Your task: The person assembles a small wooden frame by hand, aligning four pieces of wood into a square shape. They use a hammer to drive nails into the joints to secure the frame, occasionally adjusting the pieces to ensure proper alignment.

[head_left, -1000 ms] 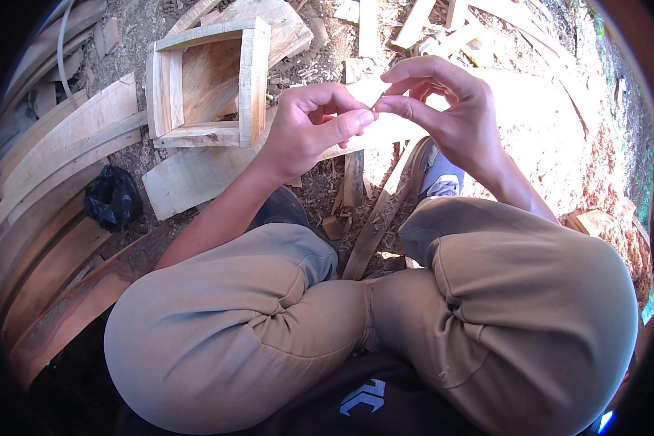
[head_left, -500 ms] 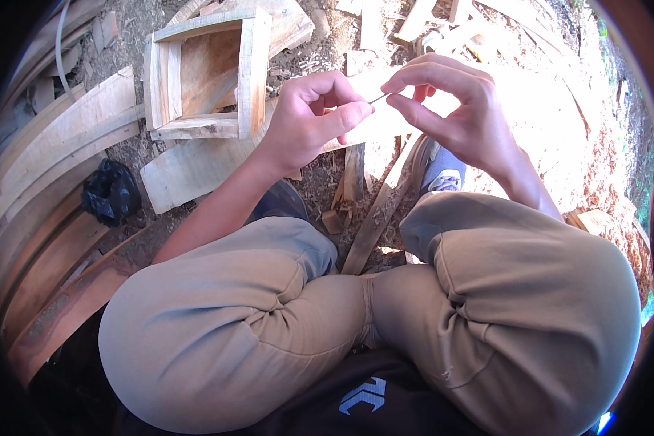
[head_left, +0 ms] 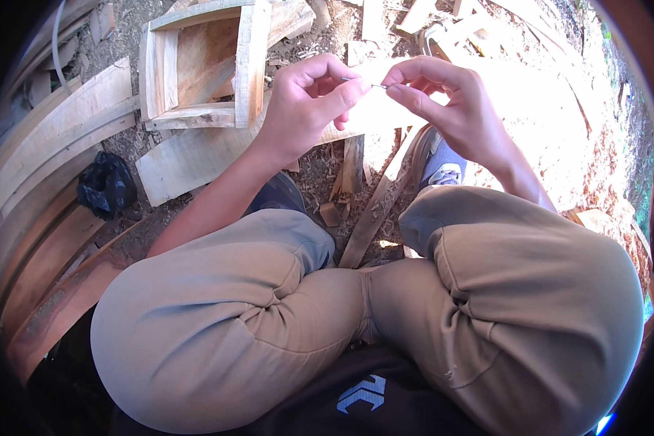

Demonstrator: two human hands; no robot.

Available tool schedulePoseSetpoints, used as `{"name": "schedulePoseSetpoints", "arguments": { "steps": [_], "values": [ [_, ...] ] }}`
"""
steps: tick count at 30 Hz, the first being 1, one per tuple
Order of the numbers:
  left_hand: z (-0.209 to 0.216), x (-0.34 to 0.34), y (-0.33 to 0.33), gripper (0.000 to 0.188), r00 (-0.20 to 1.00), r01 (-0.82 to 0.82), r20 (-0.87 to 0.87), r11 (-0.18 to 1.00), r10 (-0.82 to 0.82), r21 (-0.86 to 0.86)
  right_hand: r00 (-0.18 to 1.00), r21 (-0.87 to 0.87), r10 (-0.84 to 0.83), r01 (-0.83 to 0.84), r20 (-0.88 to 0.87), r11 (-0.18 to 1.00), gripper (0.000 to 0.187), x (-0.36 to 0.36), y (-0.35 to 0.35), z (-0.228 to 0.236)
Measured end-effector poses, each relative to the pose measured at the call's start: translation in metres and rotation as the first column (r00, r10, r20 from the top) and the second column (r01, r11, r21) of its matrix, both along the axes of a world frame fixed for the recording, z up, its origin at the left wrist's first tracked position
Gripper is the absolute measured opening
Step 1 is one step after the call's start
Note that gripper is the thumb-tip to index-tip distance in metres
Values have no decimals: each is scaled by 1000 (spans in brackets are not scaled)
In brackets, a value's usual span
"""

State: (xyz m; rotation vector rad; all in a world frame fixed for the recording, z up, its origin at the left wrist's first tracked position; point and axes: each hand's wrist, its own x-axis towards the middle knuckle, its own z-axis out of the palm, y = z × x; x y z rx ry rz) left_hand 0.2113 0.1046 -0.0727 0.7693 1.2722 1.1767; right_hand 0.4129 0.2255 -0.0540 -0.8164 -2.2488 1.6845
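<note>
Left hand point(head_left: 305, 109) pinches slim, nail-like metal pin point(head_left: 378, 86) between thumb and forefinger; right hand's point(head_left: 454, 94) fingertips meet its other end, whether gripping or just touching, can't tell. Pin in midair, right of box-shaped wooden frame point(head_left: 251, 65). Risk, I'd judge: loosened pinch drops pin, so thin it could get lost among curly shavings point(head_left: 318, 174); sharp end might prick thumb. Frame: rough-sawn planks, squarish opening, by pale flat board's point(head_left: 174, 171) far edge. Plastic bag point(head_left: 107, 185): black, crumpled, glossy.
</note>
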Motion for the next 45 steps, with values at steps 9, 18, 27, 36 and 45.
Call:
{"name": "schedulePoseSetpoints", "arguments": {
  "steps": [9,18,27,36,45],
  "values": [
    [1,0,1,10,999,-5,-35,1000,4,-29,991,-238,60,-30,120,971,21,-2,-2,1],
    [2,1,0,12,997,17,-80,999,-20,-40,998,-365,37,-17,49,931,25,1,-6,-9],
    [9,6,1,11,980,84,-176,995,-93,-60,989,-263,59,-21,137,965,22,-2,-11,-10],
    [15,6,2,15,964,83,-248,995,-95,-58,997,349,71,-56,-31,935,14,-4,-11,-12],
    [13,7,1,13,964,46,-262,999,-38,26,997,145,-65,59,31,988,13,-5,-21,-7]
  ]
}}
